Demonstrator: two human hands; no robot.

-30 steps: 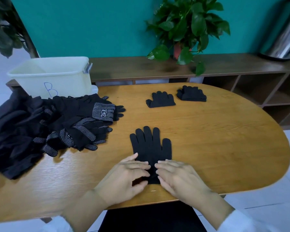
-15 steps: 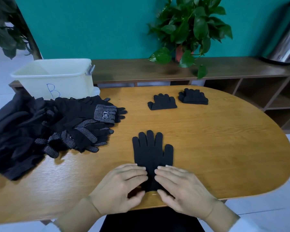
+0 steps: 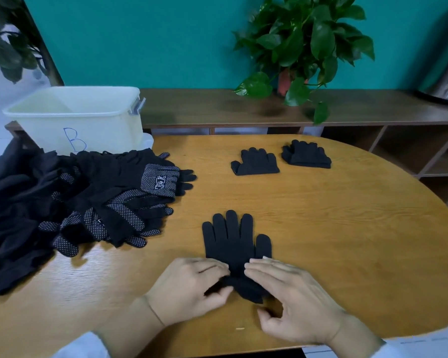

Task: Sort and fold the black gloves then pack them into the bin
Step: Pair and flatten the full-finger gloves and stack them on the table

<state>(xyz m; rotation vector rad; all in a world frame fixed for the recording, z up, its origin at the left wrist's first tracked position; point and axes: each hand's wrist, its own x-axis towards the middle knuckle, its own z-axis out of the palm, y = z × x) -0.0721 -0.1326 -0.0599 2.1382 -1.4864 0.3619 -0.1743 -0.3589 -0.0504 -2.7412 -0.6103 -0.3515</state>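
Black glove [image 3: 234, 241] lies flat on wooden counter [image 3: 347, 241], fingertips pointing away, cuff end at near edge. Left hand [image 3: 189, 288] pinches cuff between thumb and curled fingers [image 3: 215, 267]. Right hand [image 3: 292, 298] rests straight fingers on cuff's right side, thumb apart underneath. Two folded gloves [image 3: 255, 162] [image 3: 305, 155] sit farther back. Unsorted glove pile [image 3: 88, 202] left, bin [image 3: 75, 117] marked B behind it.
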